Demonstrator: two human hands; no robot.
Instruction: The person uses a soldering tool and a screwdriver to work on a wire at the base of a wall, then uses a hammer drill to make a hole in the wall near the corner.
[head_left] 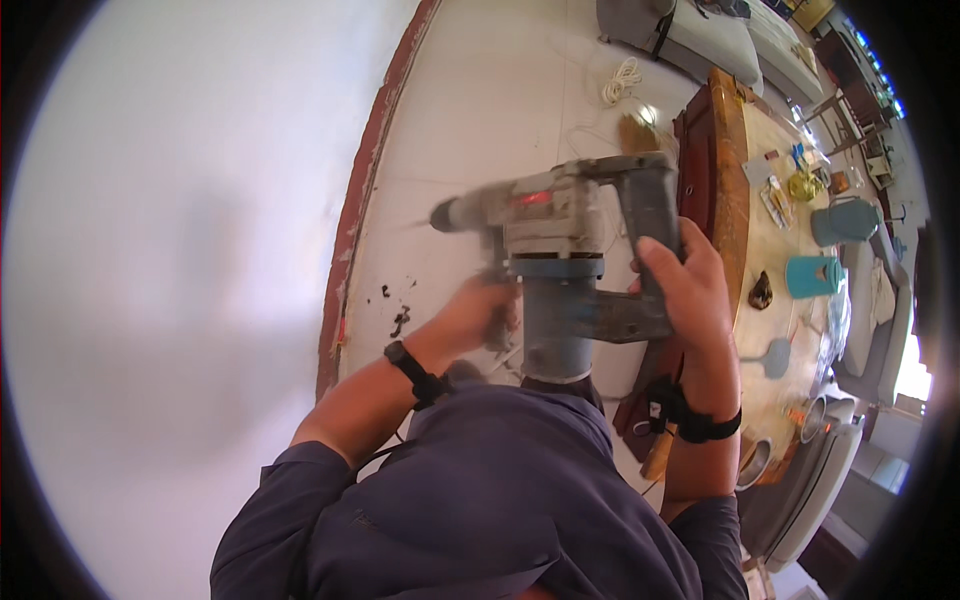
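A large grey rotary hammer drill [556,225] is held up in front of my body, its black chuck pointing left toward the white wall. The thin bit at its tip is smeared by motion. My right hand [687,280] wraps round the black rear handle, thumb across its near side. Around the side handle below the chuck, my left hand [476,318] is closed, its fingers partly blurred. Between the bit and the wall [200,240] there is a gap.
At right stands a wooden table [735,190] bearing a teal kettle [845,221], a teal canister [812,276] and a fly swatter [772,358]. Coiled white cable [622,82] and a broom head [640,134] lie on the floor. A red-brown skirting [372,160] edges the wall; dark debris [401,320] lies nearby.
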